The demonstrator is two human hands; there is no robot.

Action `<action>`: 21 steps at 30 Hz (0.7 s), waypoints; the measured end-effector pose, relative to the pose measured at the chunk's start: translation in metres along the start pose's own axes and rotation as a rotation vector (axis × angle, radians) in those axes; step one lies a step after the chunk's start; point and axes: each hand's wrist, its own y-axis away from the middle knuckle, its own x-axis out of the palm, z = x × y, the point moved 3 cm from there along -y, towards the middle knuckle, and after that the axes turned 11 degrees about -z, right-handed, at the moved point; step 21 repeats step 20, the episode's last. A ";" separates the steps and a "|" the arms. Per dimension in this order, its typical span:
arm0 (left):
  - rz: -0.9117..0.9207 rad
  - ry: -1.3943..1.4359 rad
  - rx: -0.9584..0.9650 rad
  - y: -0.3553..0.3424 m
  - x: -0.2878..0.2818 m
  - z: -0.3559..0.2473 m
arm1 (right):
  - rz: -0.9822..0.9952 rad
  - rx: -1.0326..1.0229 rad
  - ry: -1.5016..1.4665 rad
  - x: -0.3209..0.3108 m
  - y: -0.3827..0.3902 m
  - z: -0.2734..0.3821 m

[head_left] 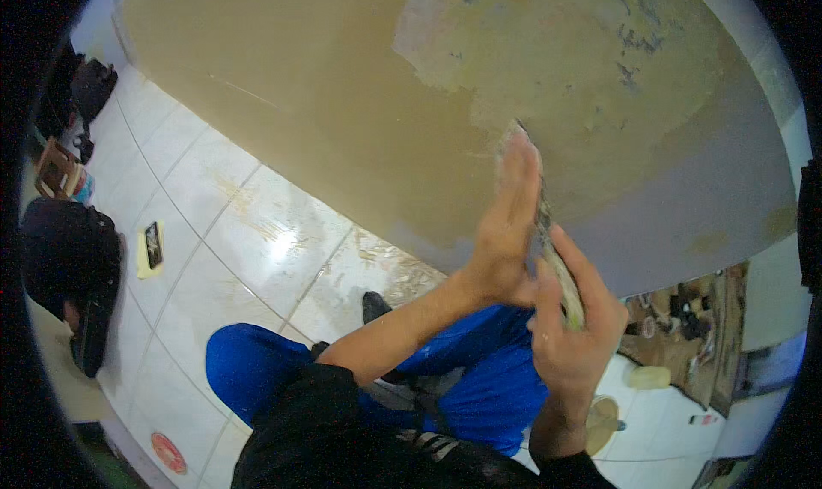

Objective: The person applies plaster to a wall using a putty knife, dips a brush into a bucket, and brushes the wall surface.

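Observation:
My right hand (575, 330) is closed round the worn, pale handle of a putty knife (562, 282), whose edge is turned towards me. My left hand (512, 211) lies flat along the blade, fingers stretched out and pointing up, and holds nothing of its own. Much of the blade is hidden behind that palm. The fingertips and the tool's tip are at a tan, smoothed wall (282, 69), beside the border of a lighter, rough patch (556, 61) with dark scuffs. I cannot tell whether the blade touches the surface.
White floor tiles (231, 266) carry tan smears along the wall's foot. At left are a black bag (68, 245), a phone (153, 245) on yellow paper, and a reddish disc (168, 452). At right lie a littered brown sheet (676, 335) and a round tan container (602, 425).

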 end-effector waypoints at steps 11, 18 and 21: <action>-0.087 -0.057 -0.041 -0.008 -0.002 0.021 | 0.043 -0.123 -0.001 0.027 -0.036 -0.010; -0.157 -0.163 -0.048 -0.042 -0.071 0.075 | 0.082 -0.188 -0.197 0.117 -0.060 0.039; -0.145 -0.175 -0.028 -0.043 -0.078 0.076 | 0.052 -0.164 -0.179 0.116 -0.046 0.034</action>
